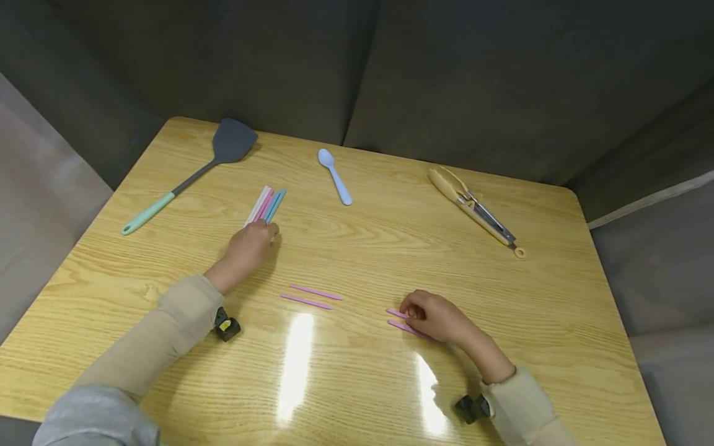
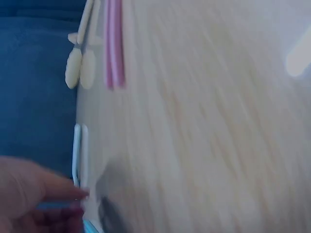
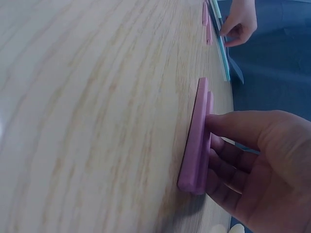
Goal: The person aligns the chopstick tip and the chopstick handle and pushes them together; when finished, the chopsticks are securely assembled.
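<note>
Left hand (image 1: 251, 246) was at the near ends of the stick bundle, left of centre: white sticks (image 1: 256, 206), pink sticks (image 1: 264, 205), blue sticks (image 1: 276, 203), side by side, far ends showing past the knuckles. Its fingers were bent and close to the thumb; left wrist view blurred, can't tell whether they gripped a stick.

Right hand (image 1: 437, 316) had its thumb and curled fingers pinching the far stick (image 1: 394, 312), gap narrow. The near stick (image 1: 398, 325) lay just beside it on the table (image 1: 357, 254), roughly parallel. Both pink.

Left pink pair (image 1: 307, 302) lay between the hands, two sticks roughly parallel, slightly apart.

Toward the back: grey turner (image 1: 194, 178) with green handle at left, pale blue spoon (image 1: 336, 176) near the middle, yellow-and-metal tongs (image 1: 474, 214) at right. Dark curtain (image 1: 279, 62) behind. Black camera (image 1: 225, 325) on the left wrist, another (image 1: 472, 409) on the right.
</note>
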{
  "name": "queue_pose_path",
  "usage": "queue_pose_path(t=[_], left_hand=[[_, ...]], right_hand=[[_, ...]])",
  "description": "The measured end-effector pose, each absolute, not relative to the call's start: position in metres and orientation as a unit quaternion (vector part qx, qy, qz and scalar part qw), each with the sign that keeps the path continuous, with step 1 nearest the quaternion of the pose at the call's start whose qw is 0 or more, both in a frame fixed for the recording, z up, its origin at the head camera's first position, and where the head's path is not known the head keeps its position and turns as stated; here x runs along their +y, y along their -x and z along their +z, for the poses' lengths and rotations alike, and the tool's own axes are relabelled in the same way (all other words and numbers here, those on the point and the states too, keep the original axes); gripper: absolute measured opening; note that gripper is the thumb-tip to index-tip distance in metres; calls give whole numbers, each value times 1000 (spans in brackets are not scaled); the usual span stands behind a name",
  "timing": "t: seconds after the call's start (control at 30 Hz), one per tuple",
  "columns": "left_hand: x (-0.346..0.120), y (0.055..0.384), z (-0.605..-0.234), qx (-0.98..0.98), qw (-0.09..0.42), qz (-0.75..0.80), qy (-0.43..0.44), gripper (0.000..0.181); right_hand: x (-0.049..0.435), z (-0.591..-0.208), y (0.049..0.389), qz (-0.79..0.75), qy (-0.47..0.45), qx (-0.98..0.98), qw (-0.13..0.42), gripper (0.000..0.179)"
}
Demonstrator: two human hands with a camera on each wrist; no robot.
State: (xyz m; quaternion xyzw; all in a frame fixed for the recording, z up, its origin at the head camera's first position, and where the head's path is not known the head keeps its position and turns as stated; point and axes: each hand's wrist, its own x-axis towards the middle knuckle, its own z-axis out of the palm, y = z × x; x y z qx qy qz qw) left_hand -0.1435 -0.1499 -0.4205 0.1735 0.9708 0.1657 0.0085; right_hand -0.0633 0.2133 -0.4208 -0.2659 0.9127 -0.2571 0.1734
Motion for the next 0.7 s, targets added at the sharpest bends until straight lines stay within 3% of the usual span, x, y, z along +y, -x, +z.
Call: queue_pose_path(t=[0.2,0.43,0.7], left_hand=[[-131,134,-417,935,76,181,-294,17],[-111,119,-413,893,57,178,-409,15],[-98,108,-410,875,67,174,-447,12]], right_hand=[[213,-422,64,-250,265,917,164,11],[214,-421,65,-236,266,921,160,11],[214,-421,65,-234,269,922,150,11]])
